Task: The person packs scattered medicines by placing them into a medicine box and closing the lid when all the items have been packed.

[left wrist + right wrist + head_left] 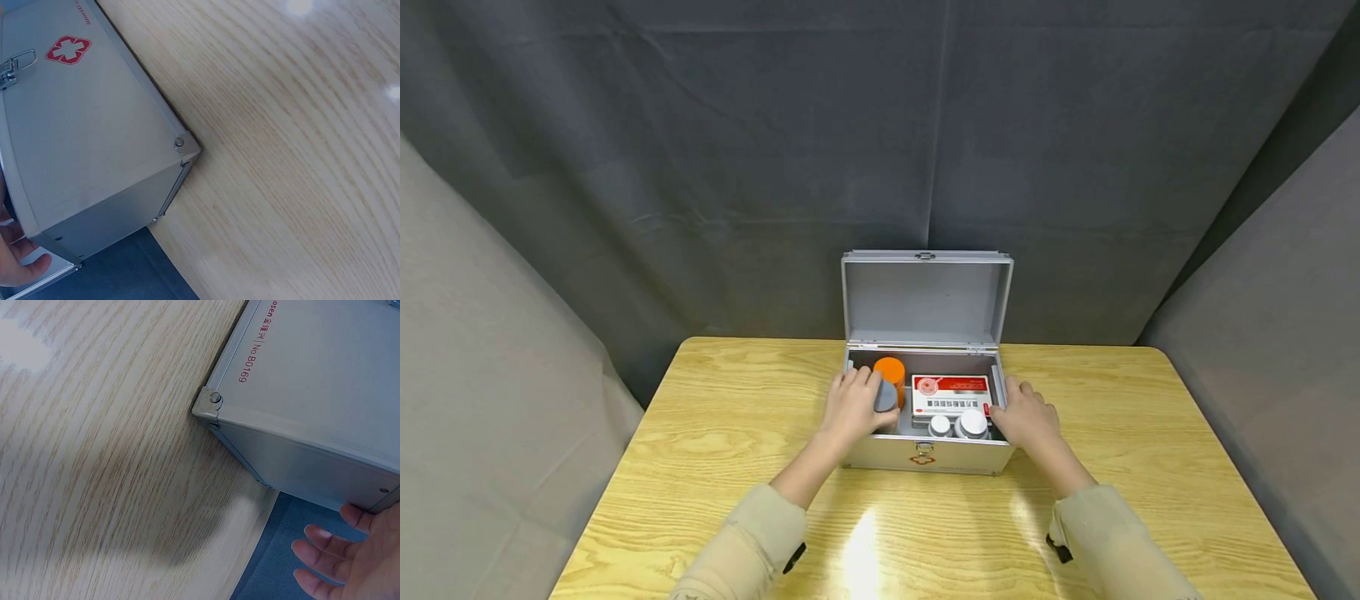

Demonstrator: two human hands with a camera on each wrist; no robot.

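Observation:
An aluminium first-aid case (891,454) stands on the table with its lid (928,300) raised. My left hand (850,408) reaches over the case's left rim and grips a bottle with a grey cap (886,396); the bottle's body is mostly hidden. Close behind that bottle is an orange-capped bottle (890,369). My right hand (1026,414) rests at the right rim, thumb over the edge. In the right wrist view, its fingers (322,556) extend loosely beside the outer wall. A red and white medicine box (951,396) lies inside, behind two white-capped bottles (972,422).
The case sits near the back edge of the wooden table (730,433). A dark grey curtain (775,167) hangs behind it, and pale cloth panels (482,375) flank both sides. A metal latch (924,447) and a red cross emblem (68,50) mark the case's front.

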